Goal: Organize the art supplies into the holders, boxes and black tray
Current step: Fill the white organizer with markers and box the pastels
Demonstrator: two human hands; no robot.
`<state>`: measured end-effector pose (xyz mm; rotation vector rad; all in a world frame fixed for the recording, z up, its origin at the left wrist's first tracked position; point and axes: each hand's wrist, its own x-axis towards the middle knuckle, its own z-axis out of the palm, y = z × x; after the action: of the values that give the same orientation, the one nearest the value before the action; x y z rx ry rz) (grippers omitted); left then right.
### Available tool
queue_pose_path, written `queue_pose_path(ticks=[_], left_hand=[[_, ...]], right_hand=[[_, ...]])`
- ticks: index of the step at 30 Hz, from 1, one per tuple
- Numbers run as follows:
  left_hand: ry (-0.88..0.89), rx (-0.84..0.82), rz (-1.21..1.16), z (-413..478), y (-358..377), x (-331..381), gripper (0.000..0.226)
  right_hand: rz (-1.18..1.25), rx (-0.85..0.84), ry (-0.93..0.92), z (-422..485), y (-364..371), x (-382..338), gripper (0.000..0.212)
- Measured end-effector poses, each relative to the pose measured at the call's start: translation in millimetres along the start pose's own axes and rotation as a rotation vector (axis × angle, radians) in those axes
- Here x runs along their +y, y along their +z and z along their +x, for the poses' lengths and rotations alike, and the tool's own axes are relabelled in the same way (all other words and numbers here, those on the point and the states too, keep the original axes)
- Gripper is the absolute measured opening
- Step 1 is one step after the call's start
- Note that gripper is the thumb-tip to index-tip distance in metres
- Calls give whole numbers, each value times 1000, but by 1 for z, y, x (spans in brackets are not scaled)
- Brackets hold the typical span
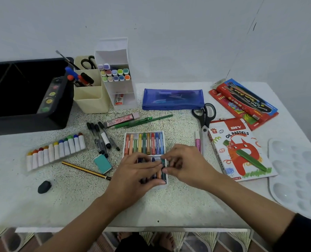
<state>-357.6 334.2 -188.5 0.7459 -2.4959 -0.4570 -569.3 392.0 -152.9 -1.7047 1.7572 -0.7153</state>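
The dark green oil pastel (163, 165) is pinched between the thumb and fingers of the right hand (187, 164), over the near row of the white pastel tray (143, 132). The left hand (138, 173) is laid over that same row with its fingers nearly straight, their tips brought up against the right fingertips. Its thumb is set along the tray's near edge, so the two hands are met together above the tray.

The pastel is judged to be light but soft and waxy: it is likely to smear on skin and to snap if bent, so it is best taken by its paper-wrapped middle and lowered flat into its slot rather than pushed in by one end. The tray looks thin and light, and is likely to slide unless it is held down.

The far row of pastels (144, 143) is seen filled, just beyond the fingertips. The oil pastels box (242, 151), judged to be where the tray belongs, is lying flat just to the outer side of the right hand, apart from it.
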Motion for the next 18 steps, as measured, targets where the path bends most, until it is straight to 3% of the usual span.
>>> queue_pose_path(ticks=[5,11,18], left_hand=[[8,-85,106,-4,0,1,35],[-84,-98,40,-2,-1,10,33],[-35,-82,111,-3,-4,12,32]], right_hand=[[-30,-6,-8,1,-1,0,34],[-60,-32,-8,5,-5,-3,32],[-232,-99,-98,14,-9,-9,19]])
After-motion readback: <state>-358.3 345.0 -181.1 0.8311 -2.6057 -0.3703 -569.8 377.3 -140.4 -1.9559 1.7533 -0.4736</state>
